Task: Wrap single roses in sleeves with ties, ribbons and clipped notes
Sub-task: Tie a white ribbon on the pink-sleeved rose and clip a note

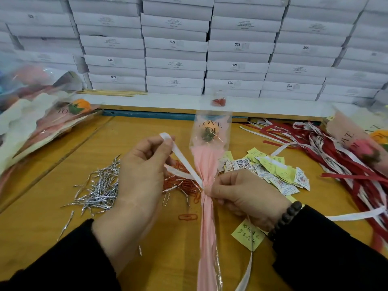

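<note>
Mid-tie on the ribbon. My left hand (138,177) pinches one end of the white ribbon (184,162) and holds it up and away; my right hand (241,194) has its grip closed on the gathered neck of the sleeve (206,164), right at the knot point. The sleeved rose (209,133) stands roughly upright over the table (52,206), between my hands, bloom end away from me.

Risks:
- Ribbon is flat, slick satin. If my left pull goes slack, the wrap probably loosens and slides down the neck.
- Pulling too hard sideways could tip the rose or crease the clear film at the top.
- Pink sleeve paper is thin and pleated; over-cinching may tear it.
- Loose ribbon tail trails off toward my lap, could snag my sleeve.

Nearby: silver twist ties (98,190), crinkled wire strips, in a loose pile on the left; orange paper clips (180,181) behind the neck; yellow notes (270,166) and printed tags on the right; red and white ribbon heap (336,156) far right.
</note>
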`<state>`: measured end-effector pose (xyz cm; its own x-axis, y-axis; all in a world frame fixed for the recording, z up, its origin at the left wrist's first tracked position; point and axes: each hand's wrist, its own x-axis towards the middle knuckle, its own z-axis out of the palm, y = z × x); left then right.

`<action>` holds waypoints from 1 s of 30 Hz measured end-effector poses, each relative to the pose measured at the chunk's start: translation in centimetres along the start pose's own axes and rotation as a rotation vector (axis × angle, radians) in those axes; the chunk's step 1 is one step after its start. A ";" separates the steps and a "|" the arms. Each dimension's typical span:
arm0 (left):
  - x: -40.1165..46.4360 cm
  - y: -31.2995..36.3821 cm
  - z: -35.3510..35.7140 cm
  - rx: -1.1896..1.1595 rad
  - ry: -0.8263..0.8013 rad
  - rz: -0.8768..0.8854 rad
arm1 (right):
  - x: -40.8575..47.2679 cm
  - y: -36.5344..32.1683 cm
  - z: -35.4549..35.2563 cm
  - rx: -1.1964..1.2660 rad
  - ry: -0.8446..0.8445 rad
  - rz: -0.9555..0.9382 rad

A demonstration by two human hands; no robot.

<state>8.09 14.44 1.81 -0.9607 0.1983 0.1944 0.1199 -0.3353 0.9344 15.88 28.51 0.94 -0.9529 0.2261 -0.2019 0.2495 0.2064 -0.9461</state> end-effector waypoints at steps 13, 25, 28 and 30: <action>1.3 -0.4 -0.4 0.141 0.097 -0.035 | 0.3 0.4 0.0 -0.094 0.018 0.050; 0.4 -1.6 0.2 0.150 0.040 -0.362 | 0.4 0.4 -0.3 0.132 0.062 0.034; -0.2 -1.4 0.8 0.036 -0.029 -0.512 | 0.4 0.4 -0.2 0.187 0.077 0.014; -0.5 -1.2 1.0 0.027 -0.081 -0.553 | 0.5 0.4 -0.2 0.215 0.079 -0.004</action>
<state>8.66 15.69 0.93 -0.8601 0.4085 -0.3055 -0.3890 -0.1380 0.9108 15.57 28.89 0.49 -0.9354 0.3008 -0.1859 0.1954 0.0014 -0.9807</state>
